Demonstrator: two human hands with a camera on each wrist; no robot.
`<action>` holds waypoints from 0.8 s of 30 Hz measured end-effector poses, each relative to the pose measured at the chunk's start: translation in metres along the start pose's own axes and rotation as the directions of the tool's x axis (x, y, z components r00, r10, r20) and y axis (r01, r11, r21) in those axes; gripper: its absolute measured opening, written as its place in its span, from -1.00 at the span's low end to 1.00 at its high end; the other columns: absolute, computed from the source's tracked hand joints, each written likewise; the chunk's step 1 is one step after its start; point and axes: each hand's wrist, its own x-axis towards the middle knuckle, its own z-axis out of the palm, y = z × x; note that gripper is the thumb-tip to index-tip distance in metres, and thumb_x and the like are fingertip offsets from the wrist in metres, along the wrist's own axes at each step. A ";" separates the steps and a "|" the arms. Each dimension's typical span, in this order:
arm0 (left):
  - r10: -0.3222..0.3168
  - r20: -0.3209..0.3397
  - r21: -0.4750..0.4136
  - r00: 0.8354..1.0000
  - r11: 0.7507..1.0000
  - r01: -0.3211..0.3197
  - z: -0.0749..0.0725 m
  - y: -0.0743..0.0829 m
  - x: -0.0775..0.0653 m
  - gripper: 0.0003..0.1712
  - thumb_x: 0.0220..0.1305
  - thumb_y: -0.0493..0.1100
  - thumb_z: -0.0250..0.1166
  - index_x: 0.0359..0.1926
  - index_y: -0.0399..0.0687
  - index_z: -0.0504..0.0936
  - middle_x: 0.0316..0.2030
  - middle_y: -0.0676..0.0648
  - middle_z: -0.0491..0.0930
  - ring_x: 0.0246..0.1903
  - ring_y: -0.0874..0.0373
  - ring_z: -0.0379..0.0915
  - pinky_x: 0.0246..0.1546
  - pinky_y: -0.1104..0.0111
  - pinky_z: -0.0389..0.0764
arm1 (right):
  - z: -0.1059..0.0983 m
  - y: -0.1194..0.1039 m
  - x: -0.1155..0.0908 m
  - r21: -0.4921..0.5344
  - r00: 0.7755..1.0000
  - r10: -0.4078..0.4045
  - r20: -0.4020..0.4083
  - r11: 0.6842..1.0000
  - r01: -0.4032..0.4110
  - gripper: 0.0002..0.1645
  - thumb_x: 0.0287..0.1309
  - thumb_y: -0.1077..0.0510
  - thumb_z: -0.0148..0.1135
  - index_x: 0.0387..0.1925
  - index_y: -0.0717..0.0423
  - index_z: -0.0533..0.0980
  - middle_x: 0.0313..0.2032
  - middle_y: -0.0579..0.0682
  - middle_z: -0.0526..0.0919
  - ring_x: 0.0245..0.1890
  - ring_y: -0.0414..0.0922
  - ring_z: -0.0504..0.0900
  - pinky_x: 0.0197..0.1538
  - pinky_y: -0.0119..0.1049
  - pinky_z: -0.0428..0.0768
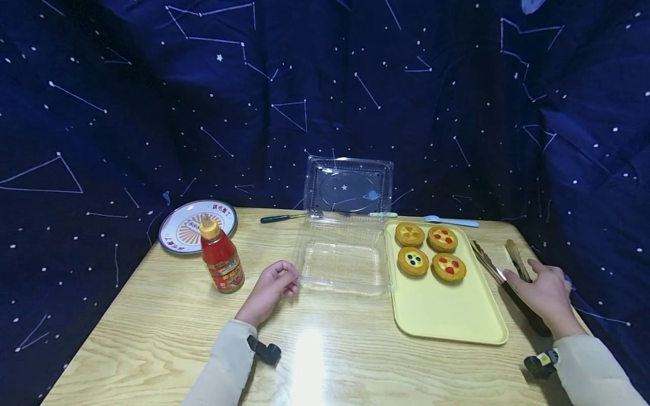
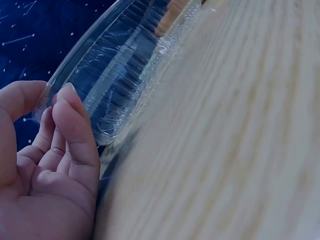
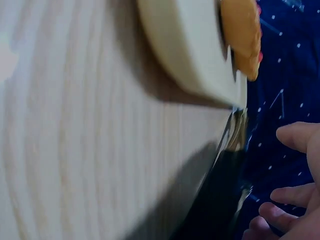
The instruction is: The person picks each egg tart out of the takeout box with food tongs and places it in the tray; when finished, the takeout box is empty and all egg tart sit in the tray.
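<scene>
A clear plastic clamshell box (image 1: 342,286) stands with its lid raised at the middle of the table. My left hand (image 1: 271,287) pinches its near left corner; in the left wrist view, thumb and fingers meet at the rim of the box (image 2: 107,85). On the right, my right hand (image 1: 545,290) hovers over a pair of tongs (image 1: 488,260) with dark handles, its fingers spread. The right wrist view shows these fingers apart from the tongs' handle (image 3: 212,195). Between the box and tongs lies a yellow tray (image 1: 447,310) bearing several tarts (image 1: 449,267) with fruit-like toppings.
A red squeeze bottle (image 1: 223,262) with a yellow cap stands at left, before a patterned plate (image 1: 175,228). Along the back lie a dark-handled utensil (image 1: 276,219), a pale green handle (image 1: 383,214) and a blue fork (image 1: 452,221). A starry cloth (image 1: 304,73) hangs behind.
</scene>
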 end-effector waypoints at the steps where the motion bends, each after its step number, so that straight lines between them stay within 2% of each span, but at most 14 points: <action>1: -0.003 0.003 0.005 1.000 1.000 0.003 0.000 0.000 0.000 -0.88 0.38 -0.26 0.20 -0.19 -0.24 0.45 -0.38 -0.14 0.54 -0.44 0.15 0.51 -0.45 0.47 0.54 | 0.000 -0.002 0.000 0.022 1.000 -0.015 -0.014 1.000 0.015 -0.01 0.31 -0.20 0.13 0.33 0.57 0.11 0.15 0.70 0.07 0.11 0.63 0.04 0.05 0.43 0.08; 6: -0.017 0.010 0.047 1.000 0.999 0.017 -0.002 0.001 0.002 -0.78 0.42 -0.15 0.21 -0.17 -0.26 0.46 -0.35 -0.16 0.54 -0.42 0.15 0.52 -0.43 0.46 0.56 | 0.004 -0.017 -0.003 0.088 0.996 -0.078 -0.044 0.993 0.082 -0.18 0.33 -0.08 0.15 0.28 0.55 0.23 0.14 0.64 0.19 0.12 0.59 0.09 0.06 0.39 0.12; 12: -0.047 -0.005 0.103 0.999 0.994 0.047 -0.006 0.003 -0.001 -0.61 0.41 0.01 0.23 -0.13 -0.29 0.47 -0.33 -0.15 0.56 -0.39 0.13 0.52 -0.38 0.42 0.60 | 0.010 -0.030 -0.013 0.132 0.994 -0.106 -0.038 0.985 0.110 -0.27 0.38 -0.03 0.12 0.27 0.52 0.27 0.17 0.61 0.18 0.11 0.57 0.11 0.04 0.37 0.16; 18: -0.067 -0.024 0.139 0.997 0.988 0.070 -0.010 0.009 -0.006 -0.57 0.44 0.02 0.19 -0.10 -0.36 0.46 -0.31 -0.16 0.55 -0.39 0.13 0.54 -0.34 0.39 0.62 | 0.014 -0.048 -0.028 0.184 0.988 -0.130 -0.082 0.973 0.143 -0.36 0.40 0.00 0.10 0.23 0.46 0.34 0.15 0.53 0.23 0.02 0.45 0.25 -0.10 0.24 0.25; 24: -0.073 -0.064 0.200 0.995 0.976 0.084 -0.013 0.014 -0.010 -0.56 0.44 0.01 0.18 -0.04 -0.35 0.46 -0.27 -0.20 0.56 -0.32 0.06 0.57 -0.28 0.34 0.63 | 0.018 -0.073 -0.041 0.231 0.976 -0.180 -0.118 0.951 0.204 -0.43 0.44 -0.02 0.04 0.19 0.40 0.41 0.16 0.46 0.28 0.11 0.47 0.19 -0.05 0.36 0.18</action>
